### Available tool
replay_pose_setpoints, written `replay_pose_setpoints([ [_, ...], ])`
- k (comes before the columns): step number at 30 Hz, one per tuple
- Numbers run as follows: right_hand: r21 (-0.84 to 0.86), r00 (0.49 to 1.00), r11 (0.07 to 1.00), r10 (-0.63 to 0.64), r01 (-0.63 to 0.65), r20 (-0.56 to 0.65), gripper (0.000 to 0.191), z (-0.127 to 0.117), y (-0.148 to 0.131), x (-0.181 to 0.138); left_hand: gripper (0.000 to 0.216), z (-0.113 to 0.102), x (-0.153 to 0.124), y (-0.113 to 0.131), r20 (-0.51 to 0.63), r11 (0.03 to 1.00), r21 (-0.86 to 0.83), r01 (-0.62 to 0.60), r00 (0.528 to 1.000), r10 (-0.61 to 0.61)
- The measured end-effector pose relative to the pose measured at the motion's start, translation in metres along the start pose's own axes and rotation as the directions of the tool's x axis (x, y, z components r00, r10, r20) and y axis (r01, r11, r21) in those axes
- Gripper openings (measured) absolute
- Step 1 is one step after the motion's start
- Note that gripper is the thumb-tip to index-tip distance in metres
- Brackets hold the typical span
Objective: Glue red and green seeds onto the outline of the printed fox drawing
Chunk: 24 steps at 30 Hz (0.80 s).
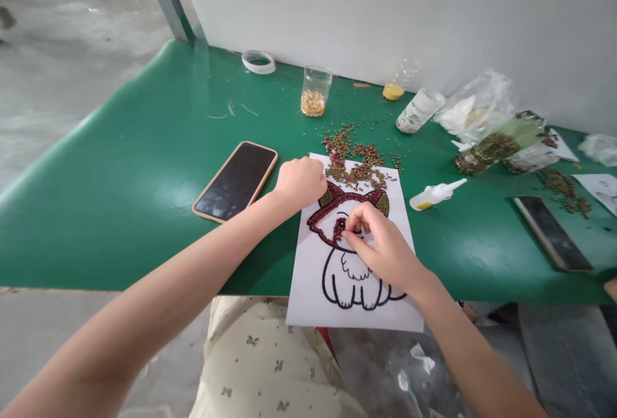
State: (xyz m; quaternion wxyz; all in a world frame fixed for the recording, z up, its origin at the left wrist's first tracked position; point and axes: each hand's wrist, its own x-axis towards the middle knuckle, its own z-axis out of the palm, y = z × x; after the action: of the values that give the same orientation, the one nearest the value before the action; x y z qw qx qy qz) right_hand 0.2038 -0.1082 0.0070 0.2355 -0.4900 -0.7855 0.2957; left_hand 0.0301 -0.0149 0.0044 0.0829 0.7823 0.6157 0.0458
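Observation:
A white sheet (pixel 308 276) with a black-outlined cartoon dog lies on the green table (pixel 144 167), its lower edge hanging over the front edge. The dog's head is partly filled with dark red beans. My right hand (pixel 380 244) rests on the drawing, fingertips pinched at the dog's face, seemingly pressing a small bean there. My left hand (pixel 301 181) is a loose fist on the sheet's upper left corner, holding it down. A pile of red and green beans (pixel 354 161) lies across the sheet's top edge.
A phone in an orange case (pixel 236 181) lies left of the sheet, another phone (pixel 552 233) at the right. A small glue bottle (pixel 434 195), a jar of yellow grains (pixel 314 93), plastic bags of beans (pixel 496 141), a tape roll (pixel 258 62) and a white wall stand behind.

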Motion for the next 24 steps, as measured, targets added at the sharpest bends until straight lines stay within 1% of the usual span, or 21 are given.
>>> replay_pose_setpoints([
  [3,0.064,0.999,0.998,0.026,-0.024,-0.036,0.006,0.000,0.001,-0.001,0.035,0.000,0.000,0.000,-0.003,1.000,0.003,0.007,1.000,-0.007],
  [6,0.217,0.992,0.974,0.085,-0.063,-0.095,0.005,0.001,0.005,-0.002,0.034,0.001,0.001,0.000,-0.012,1.000,0.004,0.007,1.000,-0.007],
  [9,0.348,0.970,0.929,0.185,-0.121,-0.156,0.016,0.000,0.011,0.000,0.033,0.002,0.001,0.000,-0.020,1.000,0.005,0.000,1.000,0.000],
  [12,0.388,0.952,0.907,0.247,-0.163,-0.178,0.030,-0.008,0.018,0.011,0.033,0.003,0.001,-0.001,-0.027,1.000,0.006,-0.003,1.000,0.003],
  [14,0.422,0.949,0.896,0.245,-0.142,-0.201,0.036,-0.015,0.020,0.024,0.033,0.003,0.001,-0.001,-0.030,1.000,0.006,-0.004,1.000,0.004],
  [17,0.450,0.945,0.890,0.204,-0.072,-0.254,0.041,-0.025,0.020,0.048,0.032,0.003,0.002,-0.002,-0.034,1.000,0.006,-0.008,0.999,0.008],
  [18,0.454,0.948,0.889,0.189,-0.055,-0.255,0.041,-0.027,0.020,0.056,0.032,0.003,0.002,-0.002,-0.035,1.000,0.006,-0.008,0.999,0.009],
  [20,0.512,0.967,0.858,0.159,-0.037,-0.197,0.036,-0.028,0.021,0.071,0.032,0.004,0.002,-0.002,-0.034,1.000,0.005,-0.005,0.999,0.005],
  [22,0.619,0.984,0.784,0.134,-0.033,-0.118,0.031,-0.026,0.023,0.081,0.033,0.004,0.002,-0.002,-0.037,1.000,0.004,0.001,0.999,0.000],
  [24,0.711,0.986,0.702,0.143,-0.043,-0.081,0.031,-0.022,0.028,0.086,0.033,0.004,0.001,-0.002,-0.042,1.000,0.000,0.001,0.999,-0.001],
])
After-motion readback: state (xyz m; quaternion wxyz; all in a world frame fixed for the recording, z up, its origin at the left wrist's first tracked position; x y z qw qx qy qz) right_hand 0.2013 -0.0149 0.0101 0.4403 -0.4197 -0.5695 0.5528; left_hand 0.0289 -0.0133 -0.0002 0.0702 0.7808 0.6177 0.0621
